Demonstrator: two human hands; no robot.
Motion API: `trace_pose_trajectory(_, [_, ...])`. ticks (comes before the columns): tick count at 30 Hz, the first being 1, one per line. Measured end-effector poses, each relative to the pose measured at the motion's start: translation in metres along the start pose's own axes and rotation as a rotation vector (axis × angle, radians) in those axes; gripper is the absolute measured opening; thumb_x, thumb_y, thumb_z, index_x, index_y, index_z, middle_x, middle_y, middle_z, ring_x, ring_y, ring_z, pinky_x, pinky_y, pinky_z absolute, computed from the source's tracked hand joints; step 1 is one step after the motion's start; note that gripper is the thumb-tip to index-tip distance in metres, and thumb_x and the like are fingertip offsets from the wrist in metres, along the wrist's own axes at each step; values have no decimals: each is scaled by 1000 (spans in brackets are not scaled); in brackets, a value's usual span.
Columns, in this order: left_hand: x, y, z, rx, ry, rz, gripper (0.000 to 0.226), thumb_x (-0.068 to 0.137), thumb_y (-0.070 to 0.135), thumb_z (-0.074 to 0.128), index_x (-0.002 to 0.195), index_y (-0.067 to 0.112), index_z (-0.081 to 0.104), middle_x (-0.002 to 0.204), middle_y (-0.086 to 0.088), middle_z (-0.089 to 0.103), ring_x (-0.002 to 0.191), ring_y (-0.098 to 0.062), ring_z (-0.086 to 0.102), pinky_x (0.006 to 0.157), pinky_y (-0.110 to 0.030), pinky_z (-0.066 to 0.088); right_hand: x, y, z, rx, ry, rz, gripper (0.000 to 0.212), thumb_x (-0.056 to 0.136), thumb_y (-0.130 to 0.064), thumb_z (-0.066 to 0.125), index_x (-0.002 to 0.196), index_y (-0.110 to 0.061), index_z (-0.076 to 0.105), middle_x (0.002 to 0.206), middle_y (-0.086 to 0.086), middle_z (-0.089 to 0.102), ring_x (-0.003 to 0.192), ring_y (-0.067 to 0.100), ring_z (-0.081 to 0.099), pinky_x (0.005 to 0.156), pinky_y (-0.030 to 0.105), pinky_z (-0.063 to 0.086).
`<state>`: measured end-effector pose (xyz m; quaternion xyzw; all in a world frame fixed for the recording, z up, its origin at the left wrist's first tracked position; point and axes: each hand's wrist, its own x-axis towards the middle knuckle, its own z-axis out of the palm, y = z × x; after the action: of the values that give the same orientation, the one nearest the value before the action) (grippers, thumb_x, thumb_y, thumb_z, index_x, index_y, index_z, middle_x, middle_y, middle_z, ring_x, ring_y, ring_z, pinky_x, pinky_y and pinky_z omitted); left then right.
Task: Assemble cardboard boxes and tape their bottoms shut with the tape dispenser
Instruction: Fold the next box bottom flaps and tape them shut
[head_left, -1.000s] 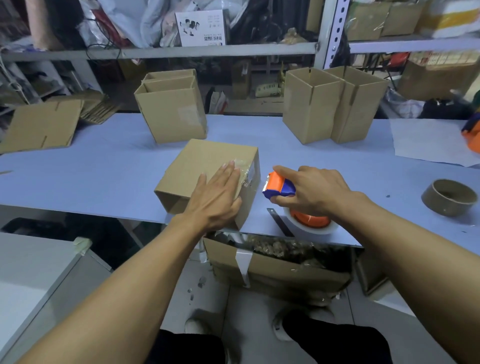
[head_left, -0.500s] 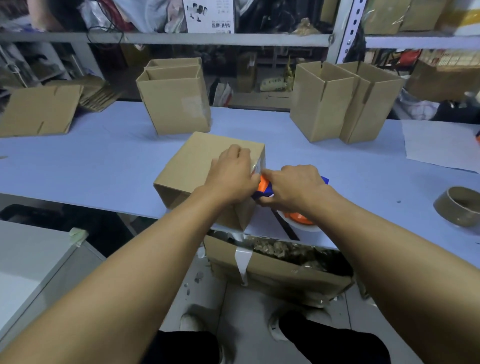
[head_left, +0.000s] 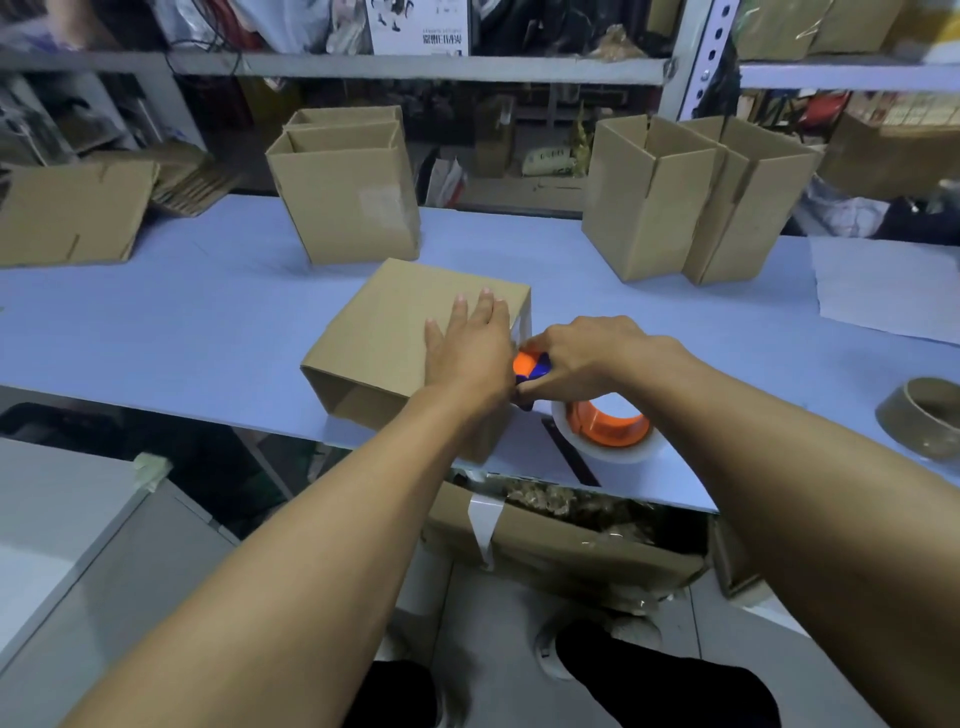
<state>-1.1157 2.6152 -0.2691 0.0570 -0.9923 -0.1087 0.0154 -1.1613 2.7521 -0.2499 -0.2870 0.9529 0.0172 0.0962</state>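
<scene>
Box (head_left: 410, 332) on its side at the near edge of the tabletop (head_left: 171, 322), open end facing near-left, interior not visible. Left hand (head_left: 467, 348) lies flat on its upper face, fingers straight. Right hand (head_left: 582, 356) grips the tape dispenser (head_left: 597, 415) just beside the box's right end. Upright open boxes (head_left: 691, 202) behind; contents not visible. Floor carton (head_left: 561, 545) holds crumpled scraps.

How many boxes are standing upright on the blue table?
4: two nested-looking at the back left, two side by side at the back right. Others may hide behind them.
</scene>
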Motion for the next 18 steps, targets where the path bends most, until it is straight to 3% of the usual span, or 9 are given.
trace_pose_trajectory(4, [0,1,-1,-22,4,-14,78,91,18,61,155,19,16,165,3,3,152,-25,-2,118,-55,6,-1,0,0,8,-7,19,48,71,-82,52,93,-40,62,86,-7,65,86,20,60,69,33,42])
trace_pose_trajectory(8, [-1,0,-4,-36,-16,-43,75,90,13,55,154,23,17,165,5,2,150,-30,-12,114,-64,3,-2,0,-2,41,-25,25,50,71,-83,52,91,-38,64,83,-7,66,83,17,60,64,33,39])
trace_pose_trajectory(18, [-8,-12,4,-2,13,-10,61,102,33,38,155,33,9,165,10,-4,151,-29,-8,114,-63,2,-1,-12,-2,-44,-78,73,55,72,-83,49,92,-34,66,85,-4,65,85,19,61,66,32,39])
